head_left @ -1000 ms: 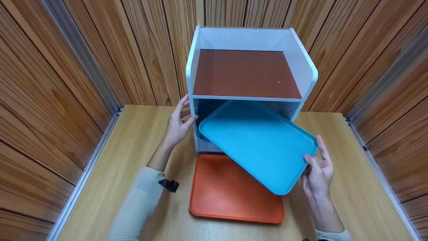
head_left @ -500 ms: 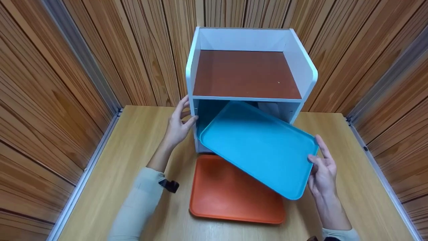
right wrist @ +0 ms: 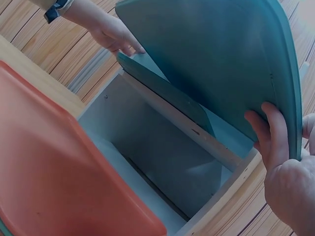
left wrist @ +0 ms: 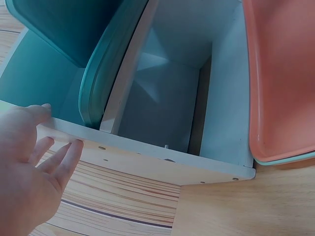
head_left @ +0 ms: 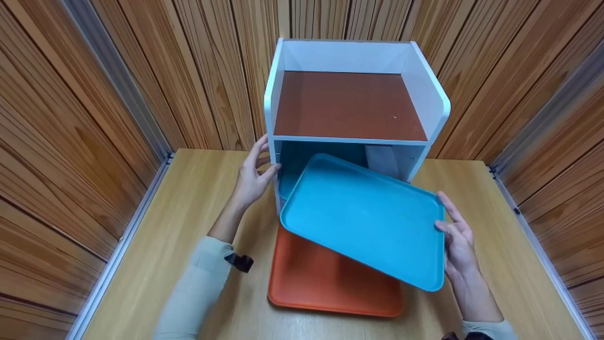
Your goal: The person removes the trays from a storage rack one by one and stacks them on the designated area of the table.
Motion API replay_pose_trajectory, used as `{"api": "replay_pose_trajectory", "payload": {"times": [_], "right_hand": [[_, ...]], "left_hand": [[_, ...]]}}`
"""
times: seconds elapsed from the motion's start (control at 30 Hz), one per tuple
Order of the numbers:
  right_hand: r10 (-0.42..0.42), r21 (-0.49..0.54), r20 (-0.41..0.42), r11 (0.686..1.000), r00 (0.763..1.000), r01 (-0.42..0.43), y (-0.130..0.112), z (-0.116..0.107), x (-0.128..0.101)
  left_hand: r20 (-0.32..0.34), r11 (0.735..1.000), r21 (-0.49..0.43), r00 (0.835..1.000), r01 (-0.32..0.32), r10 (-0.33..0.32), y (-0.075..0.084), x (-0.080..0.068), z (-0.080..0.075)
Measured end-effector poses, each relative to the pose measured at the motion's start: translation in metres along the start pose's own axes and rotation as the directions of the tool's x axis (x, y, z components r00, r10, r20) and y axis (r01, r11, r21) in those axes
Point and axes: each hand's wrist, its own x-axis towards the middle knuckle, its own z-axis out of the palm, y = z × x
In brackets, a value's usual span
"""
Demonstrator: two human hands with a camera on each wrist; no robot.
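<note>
My right hand point(head_left: 456, 242) grips the right edge of a blue tray point(head_left: 363, 217), thumb on the rim and fingers point(right wrist: 275, 132) beneath it. The tray hangs tilted in front of the lower compartment of a white shelf unit point(head_left: 432, 101), above an orange tray point(head_left: 325, 283) lying on the table. My left hand point(head_left: 250, 177) rests with straight fingers on the unit's left side panel, thumb at its front edge. A second blue tray point(left wrist: 96, 83) leans inside the compartment's left part. The right wrist view shows the held tray's underside point(right wrist: 211, 54).
The wooden table point(head_left: 188, 226) is boxed in by wood-panelled walls with metal rails at both sides. The shelf unit stands at the back centre; its brown upper shelf point(head_left: 349, 104) is bare. The orange tray point(left wrist: 280, 73) reaches the unit's foot.
The blue tray has slid out of the lower compartment toward me and turned squarer to the shelf; my right hand moved slightly down and nearer with it. The left hand stayed put.
</note>
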Motion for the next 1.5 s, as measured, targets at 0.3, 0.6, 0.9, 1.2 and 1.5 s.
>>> {"api": "replay_pose_trajectory", "payload": {"times": [0.3, 0.6, 0.9, 1.2, 1.5], "right_hand": [[-0.004, 0.092, 0.171, 0.996, 0.985, -0.012, 0.003, -0.006, 0.002], [0.020, 0.051, 0.226, 0.998, 0.974, -0.032, 0.001, -0.005, 0.003], [0.033, -0.006, 0.301, 0.999, 0.953, -0.033, 0.001, -0.012, 0.005], [0.056, -0.059, 0.349, 0.998, 0.936, -0.037, -0.002, -0.016, 0.005], [0.075, -0.107, 0.338, 0.993, 0.938, -0.041, -0.003, -0.015, 0.002]], "left_hand": [[-0.002, 1.000, 0.023, 1.000, -0.017, 0.017, -0.001, 0.001, 0.000], [-0.011, 0.999, 0.034, 1.000, -0.010, 0.010, -0.001, 0.000, 0.001], [-0.009, 0.999, 0.035, 1.000, 0.013, -0.012, -0.002, -0.001, 0.000], [-0.004, 0.999, 0.037, 1.000, 0.018, -0.018, -0.001, 0.000, -0.001], [0.007, 0.999, 0.040, 1.000, 0.000, -0.001, -0.001, -0.001, -0.001]]}}
